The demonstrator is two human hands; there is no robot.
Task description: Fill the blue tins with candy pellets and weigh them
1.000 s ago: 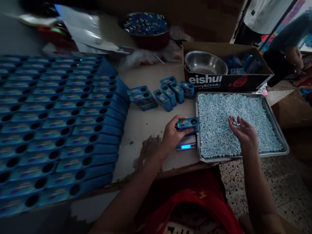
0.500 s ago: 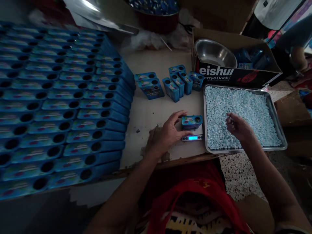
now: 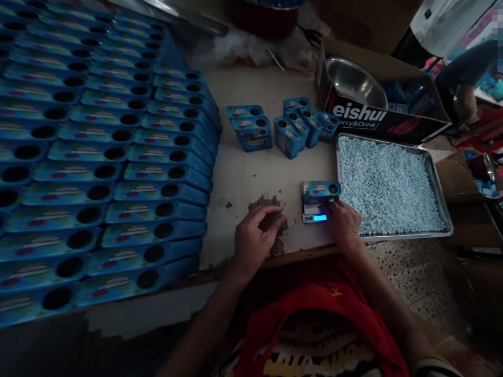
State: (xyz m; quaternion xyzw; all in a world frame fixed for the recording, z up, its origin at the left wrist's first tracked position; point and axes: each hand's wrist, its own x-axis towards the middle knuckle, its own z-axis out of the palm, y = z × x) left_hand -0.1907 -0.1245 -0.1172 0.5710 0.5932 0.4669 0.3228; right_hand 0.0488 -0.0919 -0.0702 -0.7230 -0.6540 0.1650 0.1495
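head view: with left hand [image 3: 253, 243] open and empty, right hand [image 3: 346, 225] unclear in grip, let blue box [image 3: 319, 189] settle squarely on scale [image 3: 319, 218].

A pale, worn counter with peeled brown patches [image 3: 236, 178] is occupied at its left by stacked rows of blue rectangular boxes with round dark holes [image 3: 157, 173]. Also borne are loose blue boxes [image 3: 288, 137], a small scale with a lit blue display [image 3: 312, 218], and a metal tray of pale blue pellets [image 3: 393, 188].
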